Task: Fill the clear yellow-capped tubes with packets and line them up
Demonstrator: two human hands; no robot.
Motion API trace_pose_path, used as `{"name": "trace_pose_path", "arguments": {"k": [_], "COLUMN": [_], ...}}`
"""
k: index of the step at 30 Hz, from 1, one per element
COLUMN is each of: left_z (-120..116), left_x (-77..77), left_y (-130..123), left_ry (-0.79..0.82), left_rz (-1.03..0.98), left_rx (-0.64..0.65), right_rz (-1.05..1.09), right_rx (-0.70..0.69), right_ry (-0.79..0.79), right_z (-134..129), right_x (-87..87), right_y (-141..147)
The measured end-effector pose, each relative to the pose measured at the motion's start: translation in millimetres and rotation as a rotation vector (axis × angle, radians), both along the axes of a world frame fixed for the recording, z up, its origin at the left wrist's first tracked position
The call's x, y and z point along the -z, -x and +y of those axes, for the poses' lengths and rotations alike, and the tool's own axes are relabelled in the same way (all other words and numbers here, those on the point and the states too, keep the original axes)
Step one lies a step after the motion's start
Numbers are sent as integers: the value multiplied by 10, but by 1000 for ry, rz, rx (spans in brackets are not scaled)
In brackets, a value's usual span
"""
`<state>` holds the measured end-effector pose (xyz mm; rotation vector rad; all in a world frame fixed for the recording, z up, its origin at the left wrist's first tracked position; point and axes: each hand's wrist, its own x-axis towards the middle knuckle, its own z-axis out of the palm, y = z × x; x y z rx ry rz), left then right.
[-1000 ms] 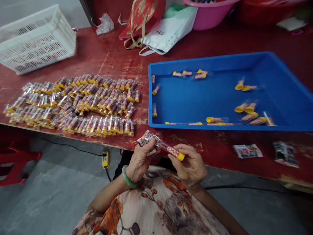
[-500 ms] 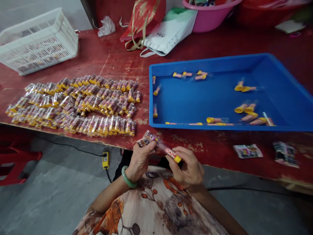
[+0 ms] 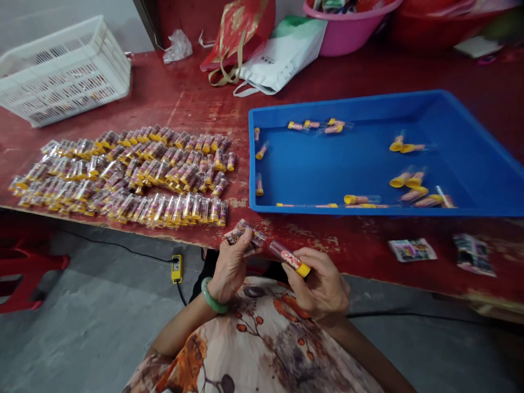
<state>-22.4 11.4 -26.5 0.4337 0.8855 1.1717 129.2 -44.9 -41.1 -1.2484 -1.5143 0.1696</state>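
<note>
My left hand [image 3: 232, 266], with a green bangle at the wrist, is closed on a small printed packet [image 3: 237, 231] near the table's front edge. In the fingers of my right hand [image 3: 318, 281] is a clear tube [image 3: 289, 257] with a yellow cap, tilted, its clear end toward the packet. A narrow gap shows between tube and packet. Many similar yellow-capped tubes [image 3: 176, 209] lie in rows at the left. Several more tubes, such as one at the front [image 3: 362, 199], lie in a blue tray [image 3: 327, 164] at the right.
A white plastic basket [image 3: 65, 76] stands at the back left. Behind the tray are a red bag [image 3: 241, 33], a white bag [image 3: 282, 54] and a pink basin [image 3: 352, 30]. Two packet piles [image 3: 412, 250] [image 3: 474, 255] lie at the front right of the red table [image 3: 196, 103].
My right hand has moved right and slightly down with the tube, which has come apart from the packet. My left hand has shifted slightly left, still holding the packet.
</note>
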Motion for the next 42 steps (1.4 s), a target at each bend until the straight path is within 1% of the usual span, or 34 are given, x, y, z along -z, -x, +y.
{"name": "trace_pose_path", "arguments": {"k": [3,7,11,14,17,18,20,22,24,27,29,30,32,34,36,38,40,42], "left_z": [-1,2,-1,-14,-39,-49,-68,-85,-100,-122,-134,-138,-143,-144,-142,-140,-139,-139], "left_x": [5,-6,-20,-27,-37,-42,-54,-64,-66,-50,-34,-28,-26,-39,-59,-74,-74,-61], "left_y": [-3,-20,-18,-14,-24,-31,-46,-58,-63,-58,-50,-47,-41,-36,-30,-16,3,24], "left_ry": [43,108,146,155,83,43,-21,-33,-16,5,23,30,46,55,56,41,19,-9], "left_rz": [-31,-65,-93,-96,-50,-26,7,9,5,17,14,5,-15,-32,-42,-52,-55,-49], "left_rx": [-17,-5,32,75,74,60,31,25,30,33,53,66,86,89,86,90,104,124], "right_rz": [18,15,-25,-176,-423,-493,-592,-609,-559,-365,-216,-178,-223,-359,-412,-296,-75,100], "right_rx": [-16,-27,-19,25,48,29,-51,-104,-67,17,23,22,32,54,52,-3,-74,-121], "right_ry": [2,-25,-133,-241,-339,-374,-427,-430,-391,-308,-265,-255,-277,-351,-403,-353,-245,-181], "right_z": [-26,-22,12,28,12,1,-23,-40,-45,-23,-2,5,11,7,4,8,17,22], "right_x": [-25,-1,-1,-15,5,19,44,48,25,-12,-7,8,53,99,129,138,134,128], "right_y": [-29,-24,-11,-30,-92,-117,-155,-159,-124,-34,15,31,46,51,59,75,96,114]}}
